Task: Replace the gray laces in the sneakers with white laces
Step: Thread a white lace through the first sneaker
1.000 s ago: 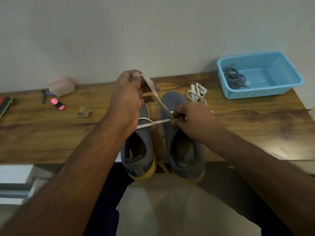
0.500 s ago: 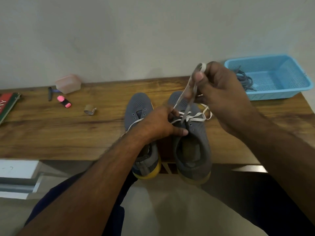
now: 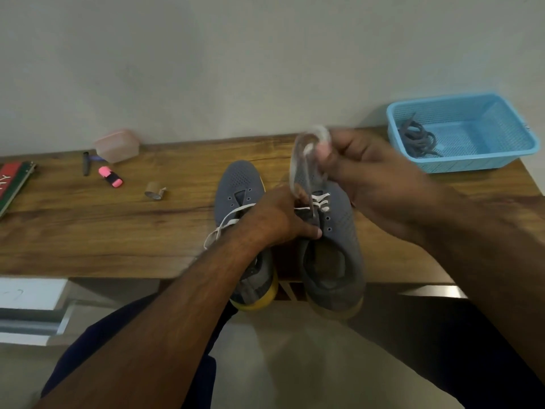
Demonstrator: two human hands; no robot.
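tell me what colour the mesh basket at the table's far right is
Light blue plastic mesh basket, seen in the head view.

Matt grey knit-mesh sneakers (image 3: 333, 225) under the hands; smooth grained wooden table (image 3: 118, 231); blue perforated plastic basket (image 3: 460, 163) beyond the right hand (image 3: 371, 184).

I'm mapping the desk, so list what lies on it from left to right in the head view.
Book → black pen → pink highlighter → pink box → tape roll → left sneaker → right sneaker → blue basket holding gray laces.
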